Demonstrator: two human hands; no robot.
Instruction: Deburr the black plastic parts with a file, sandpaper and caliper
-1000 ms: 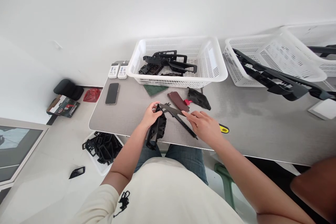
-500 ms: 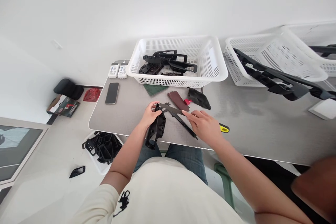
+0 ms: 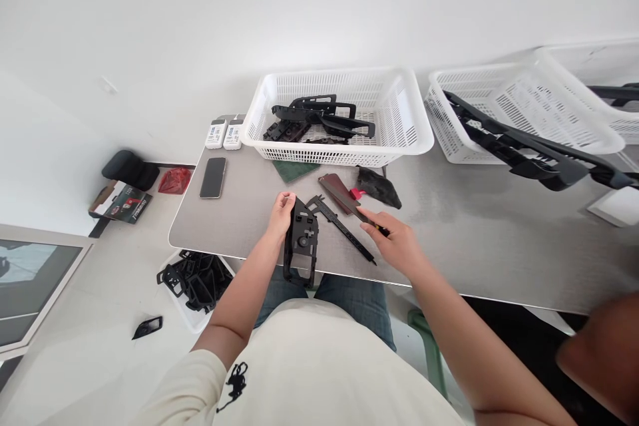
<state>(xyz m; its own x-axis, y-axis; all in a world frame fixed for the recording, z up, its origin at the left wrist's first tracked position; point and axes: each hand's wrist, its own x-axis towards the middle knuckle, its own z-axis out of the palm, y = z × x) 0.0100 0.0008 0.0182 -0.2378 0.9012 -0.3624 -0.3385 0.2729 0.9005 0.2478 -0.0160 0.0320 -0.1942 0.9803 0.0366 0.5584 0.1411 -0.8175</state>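
My left hand (image 3: pixel 282 213) is closed on the upper end of a black plastic frame part (image 3: pixel 302 239), which hangs over the table's front edge with its ribbed, clipped side showing. In my right hand (image 3: pixel 392 239) is a flat file (image 3: pixel 344 198) with a black and yellow handle, its blade pointing up and left, apart from the part. Between the hands a black caliper (image 3: pixel 344 229) lies slantwise on the table. Behind the file are a dark red sheet of sandpaper (image 3: pixel 335 188) and a black cloth-like bundle (image 3: pixel 378 186) with a red bit beside it.
White baskets (image 3: pixel 339 158) (image 3: pixel 474 153) with black parts line the wall. A green sheet (image 3: pixel 294 170), a phone (image 3: pixel 213 178) and two white boxes (image 3: pixel 216 135) are on the table (image 3: pixel 239 219). A floor bin (image 3: pixel 197 323) holds more parts. Another person's arm (image 3: pixel 599 353) is at right.
The file has come away from the black part and moved right, its handle now in my right palm. My left hand has turned the part, so its ribbed face shows more.
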